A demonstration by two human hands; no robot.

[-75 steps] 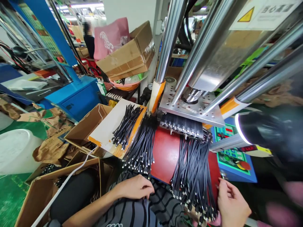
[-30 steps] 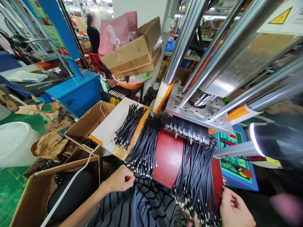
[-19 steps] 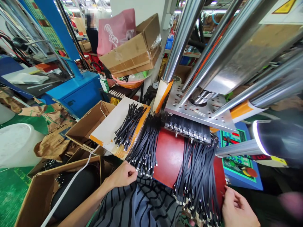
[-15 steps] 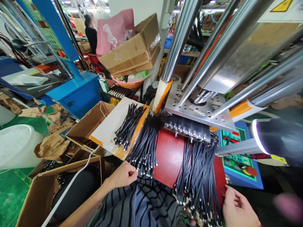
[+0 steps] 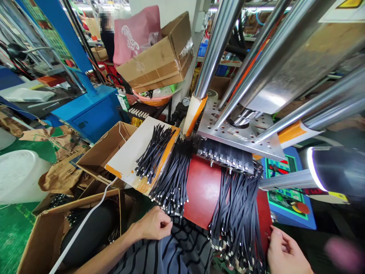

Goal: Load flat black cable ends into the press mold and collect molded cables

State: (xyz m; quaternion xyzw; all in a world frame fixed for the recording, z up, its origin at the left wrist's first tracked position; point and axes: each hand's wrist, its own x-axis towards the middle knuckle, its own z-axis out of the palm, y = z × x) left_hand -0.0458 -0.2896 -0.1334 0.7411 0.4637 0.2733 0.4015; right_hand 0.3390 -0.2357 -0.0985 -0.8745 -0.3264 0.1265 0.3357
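My left hand (image 5: 156, 224) is a loose fist over the striped cloth on my lap, and nothing shows in it. Just above it hang the ends of a bundle of black cables (image 5: 172, 182) with small metal plugs. My right hand (image 5: 288, 251) is at the right edge of the red board (image 5: 202, 190), fingers curled in and fingertips close to the edge; I see nothing held. Beside it a thicker bunch of black cables (image 5: 238, 213) drapes down over the board. The upper ends of these cables meet a metal mould (image 5: 225, 156) under the press plate (image 5: 239, 133).
More black cables (image 5: 154, 152) lie on a white board (image 5: 125, 152) at left. Cardboard boxes (image 5: 68, 213) stand below it. Steel columns (image 5: 219, 49) rise from the press. A lamp (image 5: 322, 169) and a blue control panel (image 5: 293, 194) are at right.
My left hand has moved down and slightly right, away from the left cable bundle. My right hand has stayed almost still at the board's edge. The view has shifted slightly.
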